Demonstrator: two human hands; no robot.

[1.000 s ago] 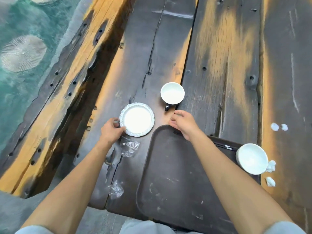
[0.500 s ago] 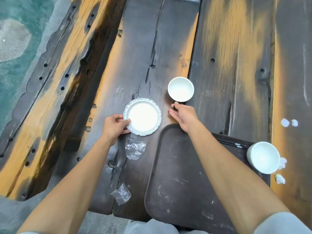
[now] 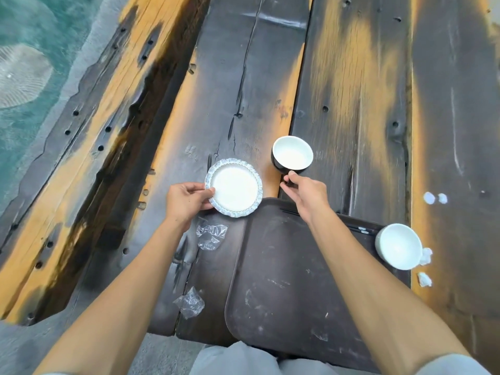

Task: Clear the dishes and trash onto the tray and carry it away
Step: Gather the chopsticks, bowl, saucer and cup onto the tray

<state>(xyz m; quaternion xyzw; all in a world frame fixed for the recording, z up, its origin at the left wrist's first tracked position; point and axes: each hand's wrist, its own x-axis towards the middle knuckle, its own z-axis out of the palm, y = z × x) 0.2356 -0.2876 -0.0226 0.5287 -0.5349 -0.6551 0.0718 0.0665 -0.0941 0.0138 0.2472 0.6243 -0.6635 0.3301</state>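
A dark brown tray point(image 3: 284, 280) lies on the wooden table in front of me. My left hand point(image 3: 186, 203) grips the left rim of a small white plate with a blue frilled edge point(image 3: 234, 188), whose near edge overlaps the tray's far left corner. My right hand point(image 3: 305, 192) pinches the handle of a dark cup with a white inside point(image 3: 292, 155), just beyond the tray. A white bowl point(image 3: 397, 246) sits at the tray's far right corner, with dark chopsticks point(image 3: 359, 230) beside it.
Two crumpled clear plastic wrappers point(image 3: 211, 235) point(image 3: 189, 303) lie left of the tray. White paper scraps point(image 3: 424, 269) sit right of the bowl, and two more scraps point(image 3: 435, 198) lie farther back. The table's left edge drops to a teal floor point(image 3: 24, 63).
My left hand closed on the plate's rim and shifted it right toward the tray. My right hand moved forward from the tray's corner to the cup's handle.
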